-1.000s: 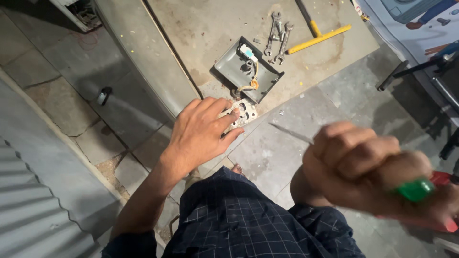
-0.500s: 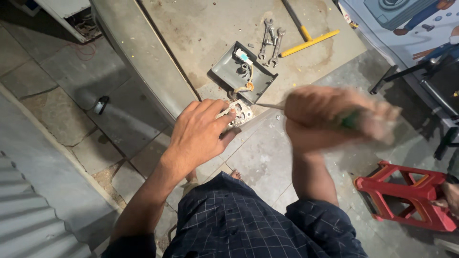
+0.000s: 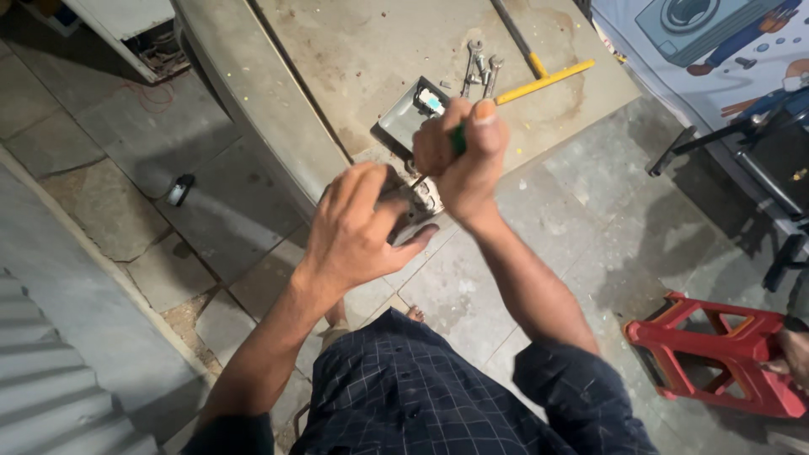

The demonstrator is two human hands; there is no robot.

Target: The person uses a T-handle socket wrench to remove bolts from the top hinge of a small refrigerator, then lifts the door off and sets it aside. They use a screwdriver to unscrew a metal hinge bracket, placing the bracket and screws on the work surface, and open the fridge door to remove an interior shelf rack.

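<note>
My left hand [image 3: 358, 227] grips a small whitish electrical switch part [image 3: 419, 205], holding it at mid-frame above the floor. My right hand [image 3: 463, 152] is closed around a green-handled screwdriver [image 3: 458, 140]; its thin shaft points down into the part right beside my left fingers. Behind my hands a grey metal switch box [image 3: 403, 124] with coloured wires lies on the raised concrete slab [image 3: 371, 59], partly hidden by my right hand.
Several metal spanners [image 3: 479, 67] and a yellow-handled tool [image 3: 543, 82] lie on the slab beyond the box. A red plastic stool [image 3: 716, 354] lies at the right, with another person's hand [image 3: 792, 358] on it. A small dark object [image 3: 179, 190] sits on the floor tiles at left.
My right hand has swung from the lower right up and left, bringing the screwdriver's tip onto the part. My left hand has lifted slightly and closed tighter around the part.
</note>
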